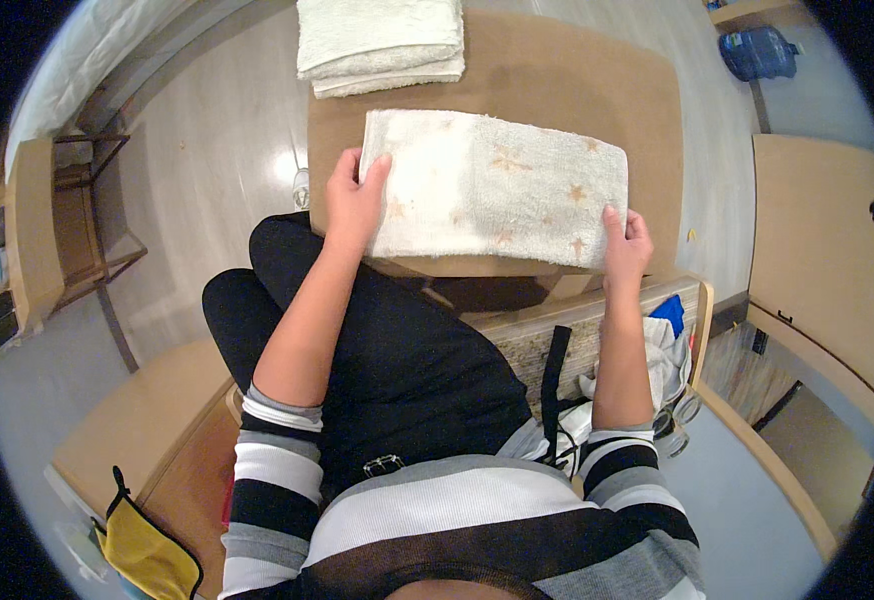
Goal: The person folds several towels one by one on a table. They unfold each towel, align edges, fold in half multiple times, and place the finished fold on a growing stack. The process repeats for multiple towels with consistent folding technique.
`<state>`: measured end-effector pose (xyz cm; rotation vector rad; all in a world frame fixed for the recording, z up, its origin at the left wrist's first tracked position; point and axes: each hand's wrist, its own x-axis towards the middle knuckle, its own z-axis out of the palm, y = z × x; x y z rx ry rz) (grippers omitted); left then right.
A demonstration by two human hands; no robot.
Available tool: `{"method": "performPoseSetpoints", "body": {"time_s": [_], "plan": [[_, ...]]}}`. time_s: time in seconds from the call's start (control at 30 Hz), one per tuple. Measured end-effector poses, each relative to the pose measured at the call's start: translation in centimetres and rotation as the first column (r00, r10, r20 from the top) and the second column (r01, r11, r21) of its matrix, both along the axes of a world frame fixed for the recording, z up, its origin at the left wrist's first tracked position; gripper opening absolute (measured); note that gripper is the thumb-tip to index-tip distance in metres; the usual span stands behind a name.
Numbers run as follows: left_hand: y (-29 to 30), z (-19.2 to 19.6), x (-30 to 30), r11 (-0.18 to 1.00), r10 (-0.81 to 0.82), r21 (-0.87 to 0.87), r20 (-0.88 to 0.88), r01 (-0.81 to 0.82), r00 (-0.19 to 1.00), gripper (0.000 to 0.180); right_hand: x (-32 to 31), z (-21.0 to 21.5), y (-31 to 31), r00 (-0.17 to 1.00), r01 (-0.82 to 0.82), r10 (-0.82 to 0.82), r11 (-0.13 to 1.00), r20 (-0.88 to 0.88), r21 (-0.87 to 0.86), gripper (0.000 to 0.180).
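A white towel with tan stars point(517, 190) is stretched out between my hands over the near part of a brown table. My left hand point(357, 195) grips its left edge, thumb on top and fingers hidden beneath. At the towel's right edge, my right hand point(627, 243) pinches the lower corner, with the thumb on the front face. A stack of folded white towels point(382, 45) lies at the table's far left corner, apart from both hands.
The brown tabletop point(577, 70) reaches away beyond the towel. Below its near edge is a wooden bench point(582, 350) with cloths on its right end. A yellow cloth with dark edging point(152, 550) hangs at lower left. A blue water jug point(757, 53) lies far right.
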<state>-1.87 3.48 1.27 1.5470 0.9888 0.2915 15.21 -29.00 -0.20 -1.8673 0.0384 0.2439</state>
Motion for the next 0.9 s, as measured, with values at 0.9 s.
{"method": "performPoseSetpoints", "body": {"time_s": [0.9], "plan": [[1.0, -0.6, 2.8, 0.659, 0.032, 0.747, -0.145, 0.088, 0.989, 0.03, 8.8, -4.1, 5.4, 0.925, 0.039, 0.062, 0.966, 0.375, -0.256, 0.021]]}}
